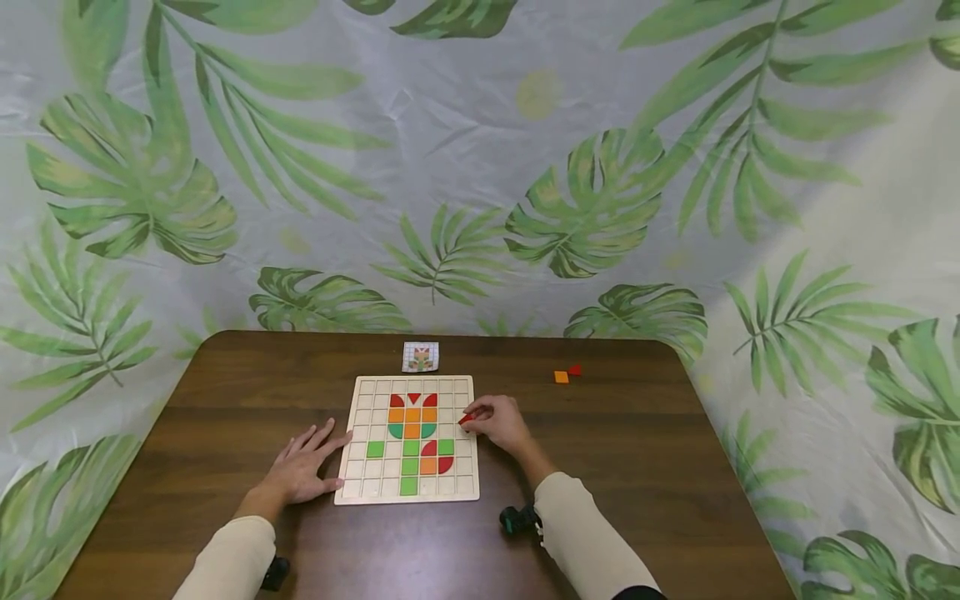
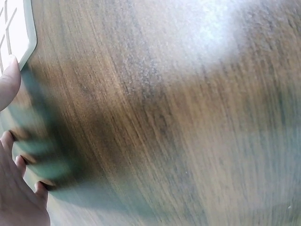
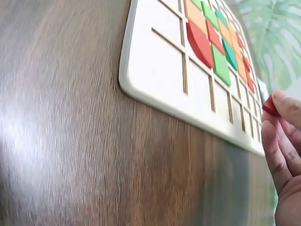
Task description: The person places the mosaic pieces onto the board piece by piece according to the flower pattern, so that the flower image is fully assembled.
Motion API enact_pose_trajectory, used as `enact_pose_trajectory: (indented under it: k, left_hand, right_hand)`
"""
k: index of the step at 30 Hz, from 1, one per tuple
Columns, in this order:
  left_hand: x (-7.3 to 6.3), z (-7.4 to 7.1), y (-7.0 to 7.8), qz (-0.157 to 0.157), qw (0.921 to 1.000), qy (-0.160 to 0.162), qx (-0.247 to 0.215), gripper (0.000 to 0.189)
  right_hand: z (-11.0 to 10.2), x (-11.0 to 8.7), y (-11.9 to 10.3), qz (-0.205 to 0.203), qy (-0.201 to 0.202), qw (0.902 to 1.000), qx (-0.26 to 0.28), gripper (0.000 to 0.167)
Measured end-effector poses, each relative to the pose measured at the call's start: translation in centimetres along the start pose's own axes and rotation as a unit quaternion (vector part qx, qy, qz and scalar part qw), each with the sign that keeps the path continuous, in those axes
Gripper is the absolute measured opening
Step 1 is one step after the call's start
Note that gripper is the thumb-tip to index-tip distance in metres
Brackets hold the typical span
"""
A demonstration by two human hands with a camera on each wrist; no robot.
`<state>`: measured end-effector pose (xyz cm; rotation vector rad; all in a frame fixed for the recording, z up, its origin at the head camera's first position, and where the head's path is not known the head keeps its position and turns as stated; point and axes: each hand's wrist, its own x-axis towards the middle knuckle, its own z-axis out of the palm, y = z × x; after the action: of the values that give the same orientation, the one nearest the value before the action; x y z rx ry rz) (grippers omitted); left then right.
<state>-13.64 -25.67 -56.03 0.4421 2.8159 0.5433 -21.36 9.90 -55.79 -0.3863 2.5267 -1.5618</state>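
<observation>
A pale wooden grid board [image 1: 465, 486] lies on the table, bearing a flower-like pattern of flat coloured tiles. Red, orange and teal tiles form its head, above a column of green squares [image 1: 409, 486]. Right of that stem sit red quarter-round tiles [image 1: 446, 464], an orange square [image 1: 428, 466] and a green square; another green square [image 1: 375, 449] stands alone at left. My left hand [image 1: 302, 471] is spread on the table, thumb and a fingertip touching the board's left edge. Over the board's right edge, my right hand [image 1: 501, 423] pinches a small red tile [image 3: 270, 107]; its full shape is hidden.
A small printed card [image 1: 421, 357] with a similar flower pattern lies behind the board. To the back right are a loose orange square [image 1: 561, 377] and a red tile [image 1: 574, 370]. A leaf-patterned cloth [image 1: 450, 167] hangs behind the brown table [image 1: 615, 442].
</observation>
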Motion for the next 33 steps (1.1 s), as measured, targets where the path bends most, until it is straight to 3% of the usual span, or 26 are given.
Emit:
enact_pose_trajectory:
  k: [9, 19, 33]
  left_hand:
    - [-0.1, -0.1, 0.0, 0.000, 1.0000, 0.000, -0.005, 0.074]
    - [-0.2, -0.3, 0.0, 0.003, 1.0000, 0.000, -0.005, 0.074]
    - [0.0, -0.1, -0.1, 0.003, 1.0000, 0.000, -0.004, 0.074]
  right_hand:
    - [1.5, 0.4, -1.1, -0.029, -0.047, 0.9973, -0.048, 0.017]
    - [3.3, 1.5, -2.7, -0.049, -0.105, 0.9916, -0.057, 0.010]
    - [5.9, 2.9, -4.1, -0.053, -0.160, 0.9814, -0.091, 0.005]
